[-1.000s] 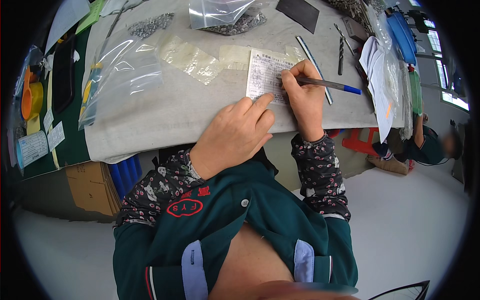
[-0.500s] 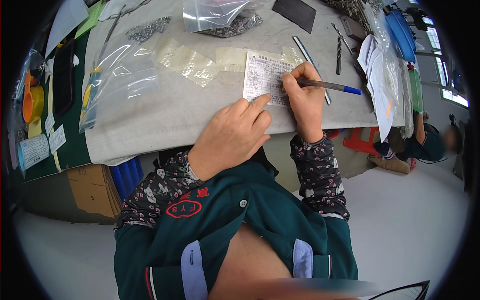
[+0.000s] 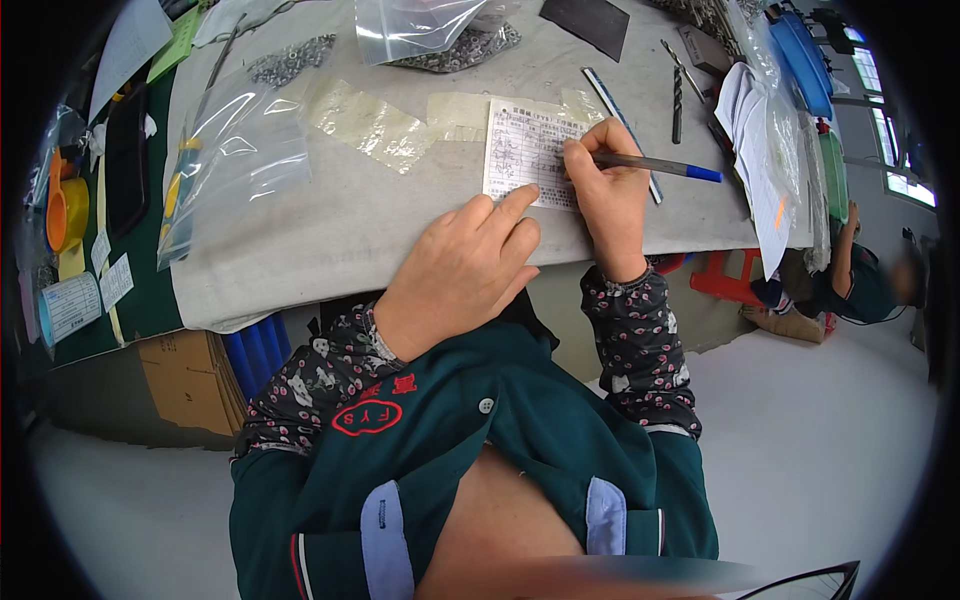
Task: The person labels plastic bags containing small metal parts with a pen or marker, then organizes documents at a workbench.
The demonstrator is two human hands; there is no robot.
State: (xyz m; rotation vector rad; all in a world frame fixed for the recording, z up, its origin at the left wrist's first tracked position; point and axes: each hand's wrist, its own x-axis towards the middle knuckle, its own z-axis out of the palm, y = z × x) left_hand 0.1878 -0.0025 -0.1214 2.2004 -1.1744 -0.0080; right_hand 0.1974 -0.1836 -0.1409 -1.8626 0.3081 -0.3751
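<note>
A small white printed form point(image 3: 515, 140) with handwriting on it lies on the grey-covered table. My right hand point(image 3: 612, 200) is closed around a pen point(image 3: 665, 166) with a blue end that points to the right. The pen's tip is hidden behind my fingers, which rest on the form's right side. My left hand point(image 3: 465, 265) lies on the table with its fingers apart, and its index fingertip touches the form's lower edge. Nothing is in that hand. Beyond the form, strips of clear yellowish tape point(image 3: 375, 128) are stuck to the table cover.
Clear plastic bags point(image 3: 245, 165) lie at left, with small metal parts point(image 3: 292, 60) behind them. A ruler-like strip point(image 3: 605, 95), a drill bit point(image 3: 677, 105) and stacked papers point(image 3: 745, 150) are at right. A phone point(image 3: 128, 160) and orange tape roll point(image 3: 68, 210) lie far left. Another person point(image 3: 860, 270) sits at right.
Both hands stay in nearly the same place, my right still holding the pen against the form. The whole view has shifted slightly. At right, the other person's arm has moved up.
</note>
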